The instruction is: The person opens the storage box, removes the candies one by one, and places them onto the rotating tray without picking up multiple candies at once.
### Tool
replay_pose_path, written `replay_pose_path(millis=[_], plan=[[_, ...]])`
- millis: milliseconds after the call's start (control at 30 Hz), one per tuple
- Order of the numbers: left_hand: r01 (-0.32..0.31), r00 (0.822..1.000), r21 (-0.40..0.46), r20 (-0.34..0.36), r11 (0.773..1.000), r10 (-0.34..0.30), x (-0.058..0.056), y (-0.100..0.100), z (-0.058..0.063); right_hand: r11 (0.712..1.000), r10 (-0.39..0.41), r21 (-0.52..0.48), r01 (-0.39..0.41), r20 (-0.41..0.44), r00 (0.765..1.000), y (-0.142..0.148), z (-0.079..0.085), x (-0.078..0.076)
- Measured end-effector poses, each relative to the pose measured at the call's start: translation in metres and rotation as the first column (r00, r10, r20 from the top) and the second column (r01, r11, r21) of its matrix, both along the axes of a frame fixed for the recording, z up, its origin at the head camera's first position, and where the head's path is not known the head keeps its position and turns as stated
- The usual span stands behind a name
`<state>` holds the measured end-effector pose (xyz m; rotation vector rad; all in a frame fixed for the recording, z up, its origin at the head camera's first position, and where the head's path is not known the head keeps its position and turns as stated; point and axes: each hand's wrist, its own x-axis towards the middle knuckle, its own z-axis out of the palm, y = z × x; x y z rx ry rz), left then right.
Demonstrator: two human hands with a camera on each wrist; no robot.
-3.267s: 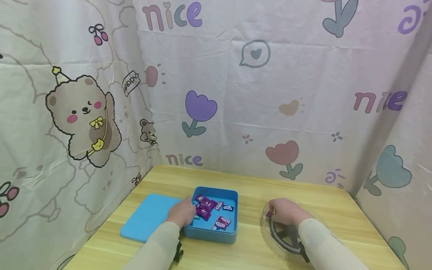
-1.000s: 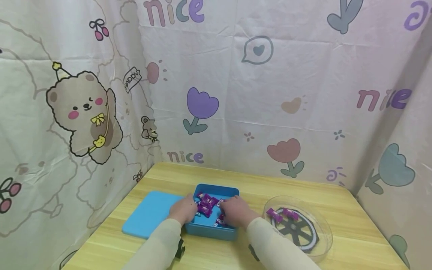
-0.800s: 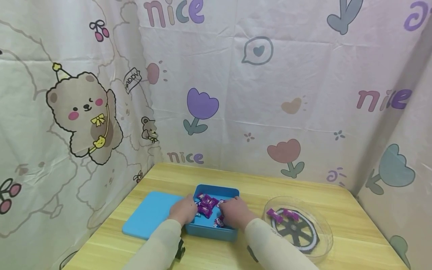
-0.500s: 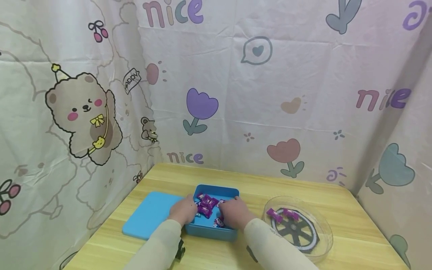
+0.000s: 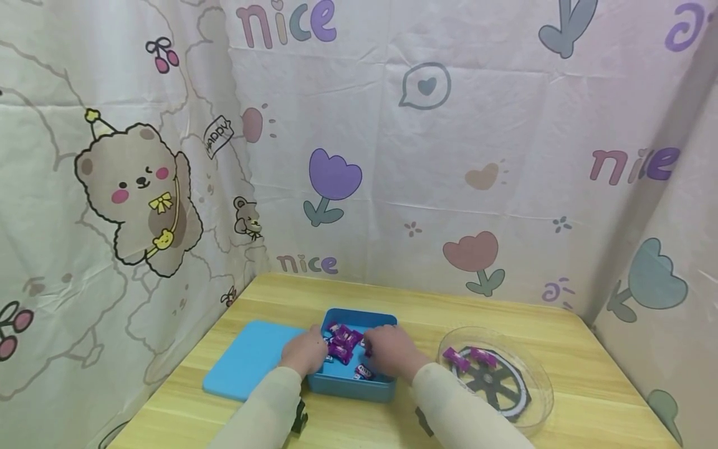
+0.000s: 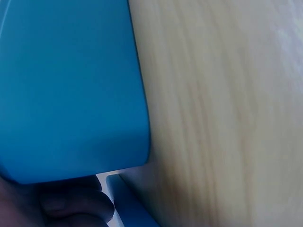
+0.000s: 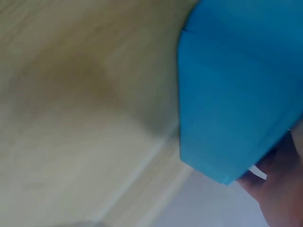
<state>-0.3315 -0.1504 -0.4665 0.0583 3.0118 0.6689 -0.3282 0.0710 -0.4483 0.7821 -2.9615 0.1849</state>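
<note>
A blue rectangular box (image 5: 352, 390) without its lid stands on the table and holds several wrapped candies (image 5: 343, 337), mostly purple and heaped toward the left side. My left hand (image 5: 305, 352) grips the box's left wall; the left wrist view shows its curled fingers (image 6: 75, 201) beside that blue wall. Over the right part of the box, my right hand (image 5: 392, 350) pinches a purple candy, mostly hidden under the fingertips. Just in front of it, another candy (image 5: 363, 371) lies on the box floor. The right wrist view shows the hand (image 7: 284, 189) reaching over the box wall.
A flat light-blue lid (image 5: 247, 362) lies left of the box. To the right stands a round clear dish (image 5: 546, 405) with a dark spoked pattern inside and two purple candies (image 5: 457, 359) in it. Printed curtains (image 5: 381, 249) hang behind and beside the wooden table (image 5: 417, 312).
My right hand has moved left from the clear dish into the box, leaving candies in the dish. Most recently it has drawn a purple candy slightly up. My left hand stays at the box wall.
</note>
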Motion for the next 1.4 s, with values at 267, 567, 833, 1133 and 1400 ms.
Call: replay_pose_path(millis=[267,567,833,1133,1400], plan=[[0.004,1.000,0.005,0.000,1.000,-0.004,0.000,-0.001,0.001,0.999,-0.013,-0.036,0.011,-0.070,0.997,0.014,0.033,0.007],[0.008,1.000,-0.006,-0.016,1.000,-0.008,-0.002,0.000,0.001,0.989,-0.106,-0.107,0.101,-0.042,0.993,0.053,0.040,0.008],[0.010,1.000,0.005,-0.012,1.000,-0.010,0.001,0.001,0.003,0.983,-0.161,-0.096,0.159,-0.010,0.987,0.104,0.041,0.024],[0.007,1.000,0.015,-0.018,1.000,-0.007,0.001,0.000,0.006,0.979,-0.195,-0.058,0.198,0.048,0.980,0.143,0.032,0.039],[0.005,1.000,0.023,-0.014,1.000,-0.005,0.005,-0.001,0.002,0.985,-0.154,-0.065,0.162,0.120,0.981,0.157,0.017,0.049]])
